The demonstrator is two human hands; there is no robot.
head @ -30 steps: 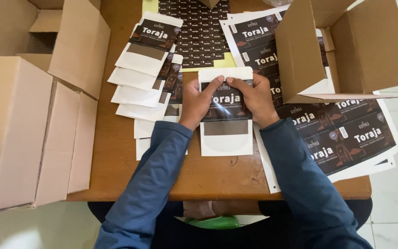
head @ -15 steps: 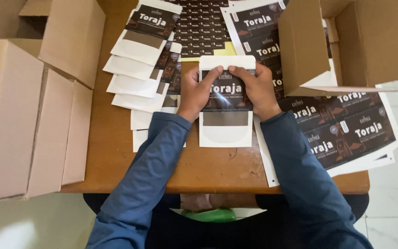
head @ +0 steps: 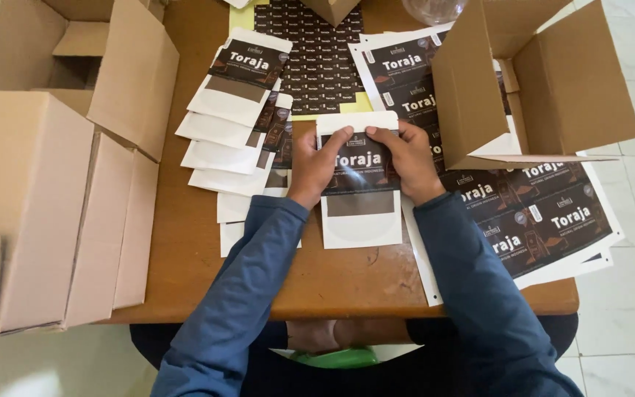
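A white flat pouch point(head: 361, 220) with a clear window lies on the wooden table point(head: 332, 283) in front of me. A dark brown label sticker point(head: 361, 170) sits across its upper half. My left hand point(head: 316, 165) presses the label's left edge and top corner. My right hand point(head: 408, 158) presses its right edge and top. Both thumbs rest near the top of the label. A fanned stack of labelled white pouches point(head: 233, 110) lies just left of my left hand.
Sheets of dark label stickers point(head: 545, 213) spread to the right. An open cardboard box point(head: 545, 81) stands at the back right. Cardboard boxes point(head: 31, 191) stand along the left edge. A dark patterned sheet point(head: 317, 66) lies at the back centre.
Both hands stay on the label; the fingers have shifted slightly along its top edge. The camera view has drifted a little.
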